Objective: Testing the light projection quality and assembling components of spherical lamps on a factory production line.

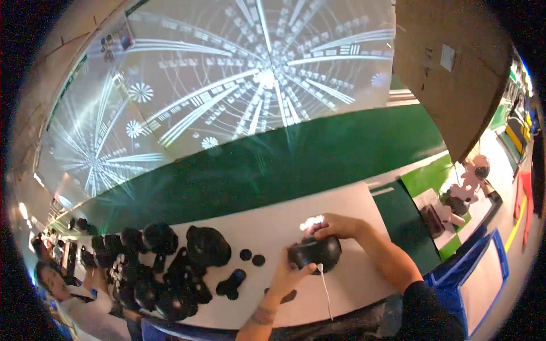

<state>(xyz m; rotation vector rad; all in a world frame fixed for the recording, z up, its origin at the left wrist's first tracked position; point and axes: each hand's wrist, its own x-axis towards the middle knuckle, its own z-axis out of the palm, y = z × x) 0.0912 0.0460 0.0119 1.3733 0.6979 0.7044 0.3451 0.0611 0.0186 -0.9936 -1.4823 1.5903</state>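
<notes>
A rounded, glossy black projector (325,254) is held up above the white tabletop, with a thin white cable (326,290) hanging from its near side. My left hand (291,274) grips its left and near side, the thumb pressed by the cable's end. Over the top, my right hand (336,226) has its fingers curled at the glowing lens end, where glare hides the fingertips. Bright white radiating line patterns fall on the pale screen (341,79) ahead. Two small black discs (245,254) and a dark jointed part (231,284) lie to the left of my hands.
A large black shell (209,246) and a pile of black round housings (148,290) cover the table's left. Another person (85,301) works at far left. A cardboard sheet (449,68) hangs upper right; blue crates (478,278) stand at right beside white parts (469,184).
</notes>
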